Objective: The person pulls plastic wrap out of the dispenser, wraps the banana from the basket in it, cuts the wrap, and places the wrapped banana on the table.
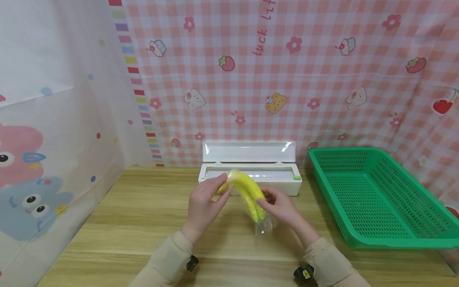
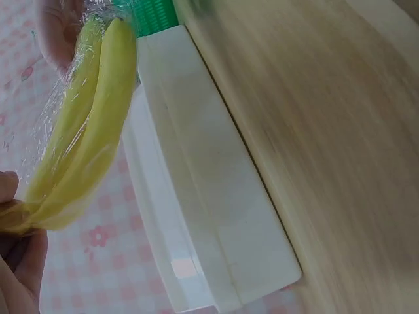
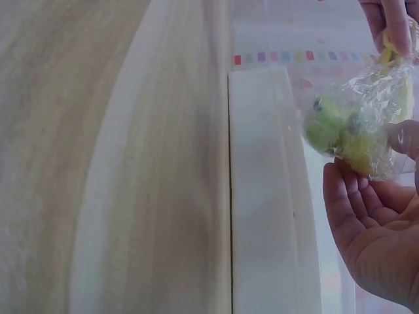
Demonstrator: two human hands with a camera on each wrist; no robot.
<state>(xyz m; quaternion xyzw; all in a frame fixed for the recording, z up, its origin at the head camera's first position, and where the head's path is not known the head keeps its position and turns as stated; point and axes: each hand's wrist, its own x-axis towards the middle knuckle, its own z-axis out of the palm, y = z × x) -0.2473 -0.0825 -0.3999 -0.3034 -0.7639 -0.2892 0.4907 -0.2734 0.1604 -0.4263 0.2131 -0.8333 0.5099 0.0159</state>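
Observation:
A small bunch of yellow bananas (image 1: 247, 193) wrapped in clear plastic film is held up above the table, between both hands. My left hand (image 1: 206, 203) pinches the stem end, thumb and fingers round it. On the other side, my right hand (image 1: 281, 205) holds the lower part of the bananas near their greenish tips (image 3: 337, 134). Loose clear film (image 1: 265, 225) hangs past those tips. In the left wrist view, two bananas (image 2: 98, 111) show side by side under wrinkled film. Behind the bananas stands a white cling film dispenser (image 1: 290, 187) with its clear lid (image 1: 249, 152) raised.
A green plastic basket (image 1: 353, 242) stands on the right side of the wooden table (image 1: 118, 223). The dispenser has a small green slider (image 1: 296, 177) at its right end. A pink checked cloth (image 1: 247, 87) hangs behind the table, with a white printed cloth (image 1: 64, 131) at left.

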